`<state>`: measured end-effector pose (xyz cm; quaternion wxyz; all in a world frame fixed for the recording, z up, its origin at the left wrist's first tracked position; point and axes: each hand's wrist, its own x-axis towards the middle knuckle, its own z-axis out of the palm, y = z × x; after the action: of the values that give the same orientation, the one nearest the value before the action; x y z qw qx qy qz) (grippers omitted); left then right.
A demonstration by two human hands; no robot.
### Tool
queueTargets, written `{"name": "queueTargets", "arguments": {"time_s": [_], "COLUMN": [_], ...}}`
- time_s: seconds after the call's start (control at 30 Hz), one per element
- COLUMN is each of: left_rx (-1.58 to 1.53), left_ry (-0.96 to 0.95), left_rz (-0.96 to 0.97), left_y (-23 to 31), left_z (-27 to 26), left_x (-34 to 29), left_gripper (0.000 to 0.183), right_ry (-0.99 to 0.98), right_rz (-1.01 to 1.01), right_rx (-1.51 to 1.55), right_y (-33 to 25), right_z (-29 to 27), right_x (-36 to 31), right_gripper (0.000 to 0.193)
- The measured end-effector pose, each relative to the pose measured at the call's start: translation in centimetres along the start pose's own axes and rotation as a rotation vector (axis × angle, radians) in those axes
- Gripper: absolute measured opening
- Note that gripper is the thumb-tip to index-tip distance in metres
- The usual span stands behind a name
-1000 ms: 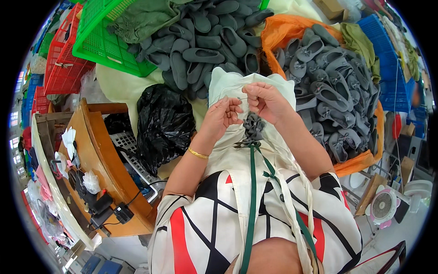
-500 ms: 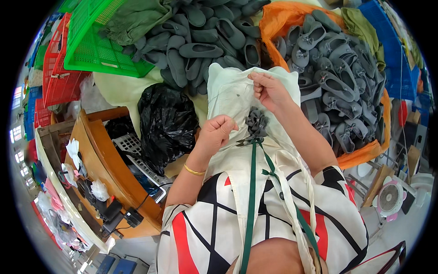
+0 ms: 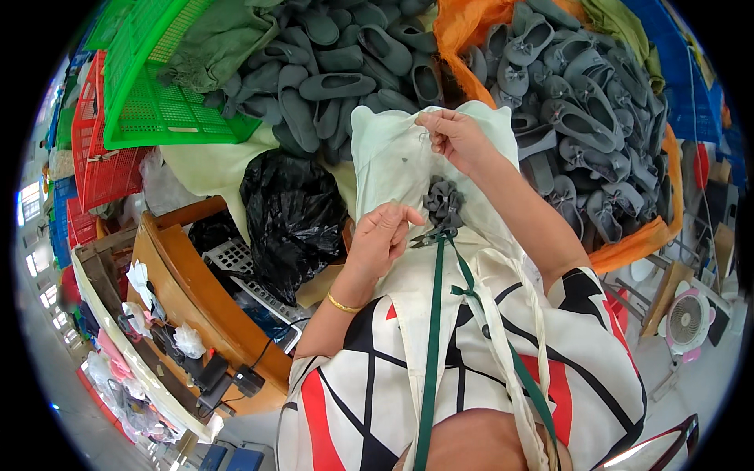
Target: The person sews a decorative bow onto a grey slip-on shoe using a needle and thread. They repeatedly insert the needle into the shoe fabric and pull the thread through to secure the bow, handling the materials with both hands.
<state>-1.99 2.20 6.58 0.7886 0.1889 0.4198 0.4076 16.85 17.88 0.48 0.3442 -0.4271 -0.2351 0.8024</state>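
Observation:
My right hand (image 3: 455, 140) is raised over the far part of the white apron (image 3: 385, 157), thumb and fingertips pinched together. Whatever is in that pinch is too fine to make out. Lower and to the left, my left hand (image 3: 383, 238) is closed with its thumb against the forefinger; anything in it is hidden. Between the hands, a cluster of dark grey fabric bows (image 3: 444, 202) rests on the apron. Just below the bows lie small dark thread snips (image 3: 428, 238), at the end of a green ribbon (image 3: 436, 314) hanging from my neck.
Plain grey slip-on shoes (image 3: 338, 86) are heaped ahead, beside a green crate (image 3: 177, 125). Grey shoes with bows (image 3: 581, 125) fill an orange sack (image 3: 667, 212) at right. A black plastic bag (image 3: 287, 220) and wooden desk (image 3: 196, 306) stand left; a fan (image 3: 687, 323) is at right.
My right hand has shifted slightly left. My left hand has turned a little and its forefinger now points toward the bows. The whole view has tilted slightly.

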Motion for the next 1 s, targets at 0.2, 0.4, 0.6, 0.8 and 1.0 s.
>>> {"name": "queueTargets", "arguments": {"time_s": [0.2,0.4,0.6,0.8,1.0], "left_rx": [-0.018,0.078,0.079,0.096,0.04], "left_ry": [-0.022,0.146,0.107,0.073,0.232], "left_rz": [-0.023,0.072,-0.012,-0.07,-0.035], "left_y": [0.3,1.6,1.8,2.3,1.9], "left_z": [0.5,-0.9,-2.2,-2.0,-3.4], "left_x": [-0.3,-0.6,-1.0,-1.7,-2.5], "left_gripper": [0.035,0.034,0.031,0.033,0.039], "right_ry": [0.055,0.109,-0.217,-0.54,-0.479], "right_rz": [-0.049,-0.34,-0.49,-0.275,-0.21], "right_rx": [-0.284,-1.581,-0.956,-0.99,-0.86], "right_y": [0.8,0.5,0.5,0.9,1.2], "right_z": [0.3,-1.3,3.5,5.1,3.4], "right_x": [0.2,-1.8,-7.0,-6.5,-6.2], "right_gripper": [0.022,0.024,0.015,0.016,0.014]}}
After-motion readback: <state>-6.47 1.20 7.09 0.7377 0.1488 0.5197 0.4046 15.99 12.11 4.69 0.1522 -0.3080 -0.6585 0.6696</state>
